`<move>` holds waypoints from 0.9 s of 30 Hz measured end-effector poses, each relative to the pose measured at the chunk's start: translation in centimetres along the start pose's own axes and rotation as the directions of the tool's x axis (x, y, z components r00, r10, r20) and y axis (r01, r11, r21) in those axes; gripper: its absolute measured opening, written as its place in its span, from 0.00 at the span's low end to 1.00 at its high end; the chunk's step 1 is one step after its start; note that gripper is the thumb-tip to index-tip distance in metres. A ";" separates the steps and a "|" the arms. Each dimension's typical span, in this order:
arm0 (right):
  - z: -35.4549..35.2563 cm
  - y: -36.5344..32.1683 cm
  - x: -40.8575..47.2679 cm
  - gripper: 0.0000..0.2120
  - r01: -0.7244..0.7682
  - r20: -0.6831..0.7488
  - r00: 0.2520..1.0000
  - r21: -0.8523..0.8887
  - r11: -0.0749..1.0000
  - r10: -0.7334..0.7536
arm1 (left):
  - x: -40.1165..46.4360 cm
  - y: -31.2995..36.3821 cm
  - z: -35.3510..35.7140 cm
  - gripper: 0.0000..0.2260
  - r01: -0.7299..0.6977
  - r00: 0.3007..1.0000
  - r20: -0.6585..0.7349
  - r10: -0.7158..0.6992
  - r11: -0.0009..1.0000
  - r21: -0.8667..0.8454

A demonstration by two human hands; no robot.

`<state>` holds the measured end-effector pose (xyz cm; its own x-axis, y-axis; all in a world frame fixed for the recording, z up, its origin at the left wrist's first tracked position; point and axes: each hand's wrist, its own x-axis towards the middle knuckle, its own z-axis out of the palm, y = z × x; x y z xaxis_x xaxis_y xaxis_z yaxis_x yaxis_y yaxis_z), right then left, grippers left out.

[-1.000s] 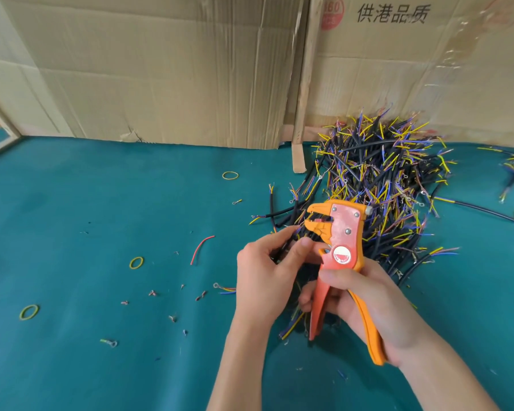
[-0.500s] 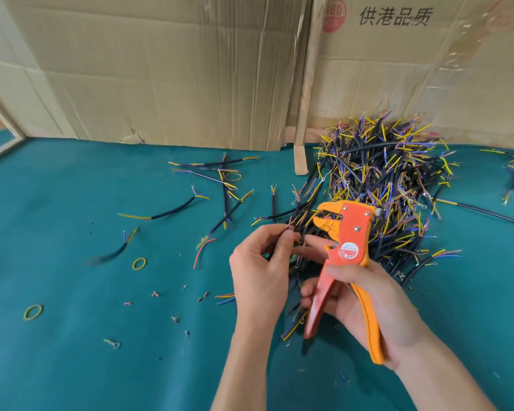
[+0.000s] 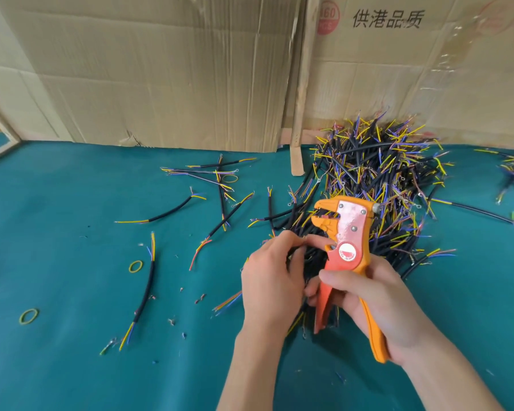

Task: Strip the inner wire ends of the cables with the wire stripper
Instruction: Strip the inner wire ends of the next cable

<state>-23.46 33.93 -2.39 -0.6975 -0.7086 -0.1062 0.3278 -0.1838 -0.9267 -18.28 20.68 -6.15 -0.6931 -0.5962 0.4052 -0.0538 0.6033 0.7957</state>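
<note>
The right hand gripped the wire stripper by its handles. The left hand pinched a black cable beside it.

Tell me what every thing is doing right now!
Wire stripper: held upright, jaws open.
Right hand: grips the stripper's handles.
Left hand: pinches a bunch of black cables.
Cable pile: heaped by the cardboard.
Loose cables: lying scattered on the green mat.
</note>
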 end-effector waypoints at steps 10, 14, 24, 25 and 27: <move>0.0 -0.2 0.0 0.25 -0.047 -0.016 0.999 -0.039 0.998 0.046 | 0.5 0.2 -0.6 0.08 0.178 0.984 0.048 -0.172 0.969 -0.171; -0.7 0.0 0.3 0.25 -0.005 -0.026 1.000 0.020 1.000 0.005 | 0.9 -0.2 -1.4 0.09 0.181 0.978 0.143 -0.151 0.956 -0.229; -1.9 -0.2 0.6 0.27 -0.097 0.026 0.995 0.250 0.963 0.093 | 1.1 -0.5 -2.2 0.11 0.233 0.965 -0.016 -0.264 0.877 -0.420; -2.0 -0.3 0.5 0.26 -0.124 0.050 0.992 0.266 0.956 0.115 | 1.2 -0.5 -2.2 0.11 0.216 0.965 -0.043 -0.259 0.877 -0.428; -2.4 -0.6 0.2 0.23 -0.200 0.113 0.978 0.291 0.936 0.174 | 1.2 -0.6 -2.2 0.12 0.181 0.967 -0.087 -0.241 0.883 -0.433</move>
<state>-25.29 35.50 -2.75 -0.5533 -0.8021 -0.2245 0.6315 -0.2282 -0.7411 -17.51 18.38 -5.13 -0.5945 -0.7677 0.2392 0.1383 0.1954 0.9709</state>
